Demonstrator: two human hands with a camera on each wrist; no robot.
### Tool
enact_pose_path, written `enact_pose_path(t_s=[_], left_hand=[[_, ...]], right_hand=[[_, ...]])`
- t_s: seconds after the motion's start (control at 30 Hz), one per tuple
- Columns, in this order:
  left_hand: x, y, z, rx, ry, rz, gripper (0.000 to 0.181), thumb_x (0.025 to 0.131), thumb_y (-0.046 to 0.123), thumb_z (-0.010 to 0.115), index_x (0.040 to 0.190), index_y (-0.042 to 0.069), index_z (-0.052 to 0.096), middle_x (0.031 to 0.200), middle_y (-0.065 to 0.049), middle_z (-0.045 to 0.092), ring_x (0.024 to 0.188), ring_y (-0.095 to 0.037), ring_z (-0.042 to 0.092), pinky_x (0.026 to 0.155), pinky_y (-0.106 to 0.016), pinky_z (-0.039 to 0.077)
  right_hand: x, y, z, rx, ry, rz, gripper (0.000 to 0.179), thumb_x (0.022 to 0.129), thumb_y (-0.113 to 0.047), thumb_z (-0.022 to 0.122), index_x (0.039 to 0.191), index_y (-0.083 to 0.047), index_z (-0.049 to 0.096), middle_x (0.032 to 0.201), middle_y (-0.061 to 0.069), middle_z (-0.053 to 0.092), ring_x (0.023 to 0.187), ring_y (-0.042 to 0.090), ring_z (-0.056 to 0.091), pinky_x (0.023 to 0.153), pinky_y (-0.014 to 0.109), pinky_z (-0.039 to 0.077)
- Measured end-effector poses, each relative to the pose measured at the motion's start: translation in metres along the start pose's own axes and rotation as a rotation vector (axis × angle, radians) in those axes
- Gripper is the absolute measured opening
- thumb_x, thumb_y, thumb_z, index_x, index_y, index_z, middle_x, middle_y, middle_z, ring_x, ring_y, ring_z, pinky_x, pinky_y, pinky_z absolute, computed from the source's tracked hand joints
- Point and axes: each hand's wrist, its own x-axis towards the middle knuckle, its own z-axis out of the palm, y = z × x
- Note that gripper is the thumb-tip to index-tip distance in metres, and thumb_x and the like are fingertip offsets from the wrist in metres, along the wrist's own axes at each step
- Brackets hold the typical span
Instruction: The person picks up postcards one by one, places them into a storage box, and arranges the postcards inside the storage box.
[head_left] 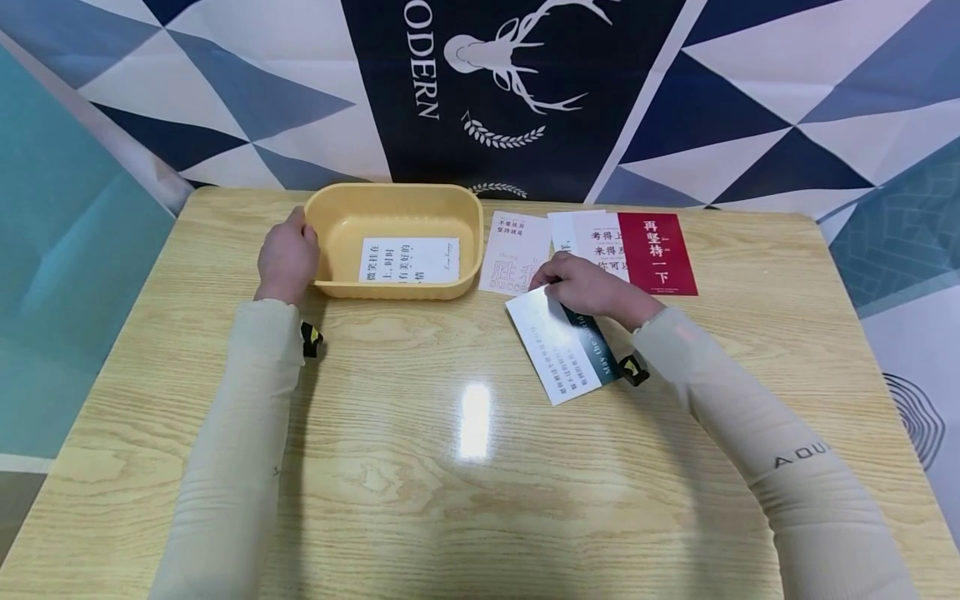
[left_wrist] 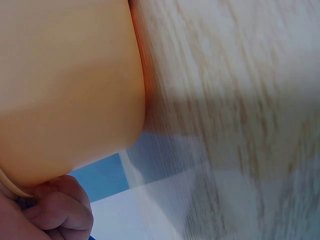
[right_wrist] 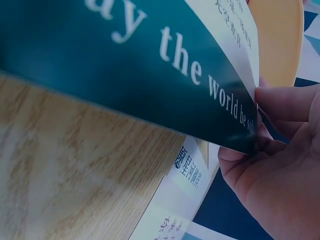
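Observation:
A yellow plastic basin (head_left: 405, 289) stands at the back of the table, with a white printed card (head_left: 431, 260) lying inside. My left hand (head_left: 288, 257) grips its left end, fingers curled over the rim, as the left wrist view also shows. My right hand (head_left: 588, 287) pinches a white and dark green card (head_left: 551, 350) by its far edge, thumb on one face and fingers behind. In the right wrist view this card (right_wrist: 150, 70) is tilted up off the wood and reads "the world be".
Right of the basin lie a pale card with red print (head_left: 510, 242), partly covered white cards (head_left: 606, 242) and a red card (head_left: 660, 254). A patterned cloth with a deer head (head_left: 487, 54) hangs behind the wooden table (head_left: 405, 500).

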Motion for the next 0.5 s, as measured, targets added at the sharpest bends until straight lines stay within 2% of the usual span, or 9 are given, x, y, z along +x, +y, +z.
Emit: enact_pose_path(t_s=[0.27,0.5], left_hand=[[-0.0005,0.0012,0.0,-0.001,0.012,0.003,0.048,0.101,0.019,0.025,0.147,0.006,0.027,0.123,-0.031,0.053,0.111,-0.045,0.051,0.09,-0.055,0.042],[0.0011,0.0003,0.0002,-0.004,-0.01,-0.011,0.05,0.101,0.021,0.023,0.149,0.007,0.023,0.13,-0.03,0.049,0.117,-0.045,0.049,0.094,-0.055,0.04]], right_hand=[[-0.0029,-0.0011,-0.0021,-0.008,-0.005,0.031,0.028,0.089,-0.004,0.044,0.106,-0.003,0.065,0.115,0.013,0.05,0.107,0.027,0.042,0.094,0.041,0.036],[-0.0034,-0.0049,-0.0057,-0.028,-0.011,0.02,0.029,0.087,-0.003,0.044,0.106,-0.003,0.066,0.112,0.012,0.051,0.107,0.027,0.042,0.093,0.041,0.035]])
